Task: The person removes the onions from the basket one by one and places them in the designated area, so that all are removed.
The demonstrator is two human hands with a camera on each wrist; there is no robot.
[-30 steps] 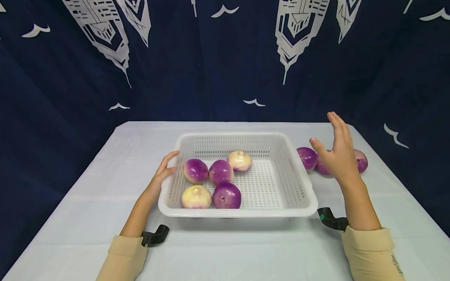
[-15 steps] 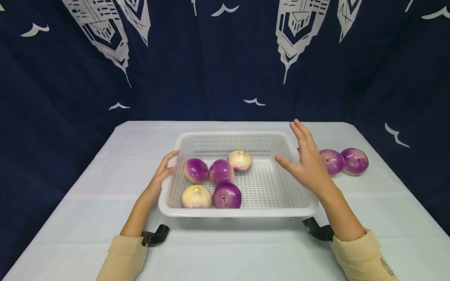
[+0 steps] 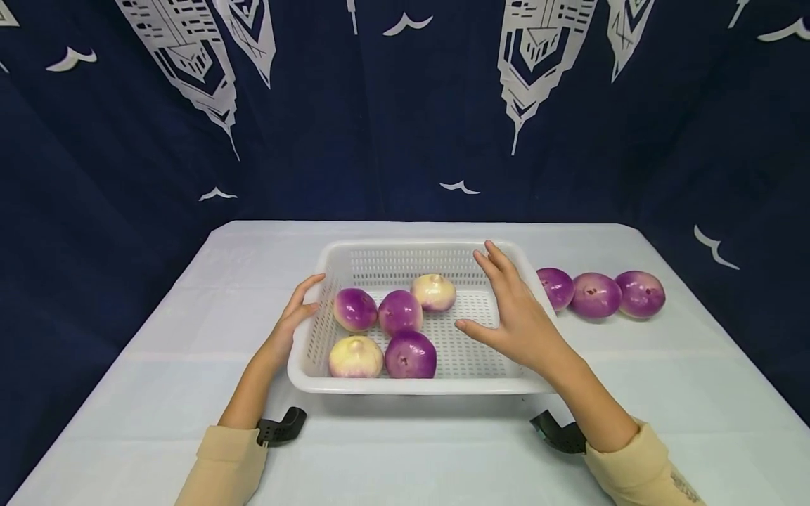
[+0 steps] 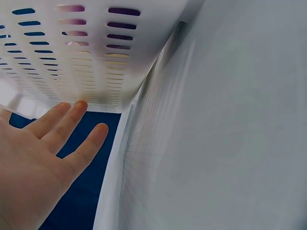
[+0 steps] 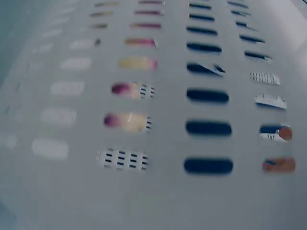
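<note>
A white perforated plastic basket [image 3: 418,386] stands on the table with several shiny purple-and-cream onions in it, mostly toward its left half. Among them are a purple onion [image 3: 410,355] near the front and a cream-sided onion [image 3: 433,292] farther back. My left hand [image 3: 285,325] rests its straight fingers against the basket's left side, as the left wrist view also shows, with the fingers [image 4: 91,148] spread beside the slotted wall. Over the basket's right part, my right hand [image 3: 519,320] is spread and holds nothing. The slotted basket wall [image 5: 163,201] fills the right wrist view.
Just right of the basket, three more purple onions lie in a row on the white-covered table, the middle one [image 3: 595,295] touching its neighbours. A dark blue curtain [image 3: 380,126] with white printed shapes hangs behind the table's far edge.
My right hand has moved left from above the onions on the right to over the basket, staying spread. The left hand, basket and onions keep their places.
</note>
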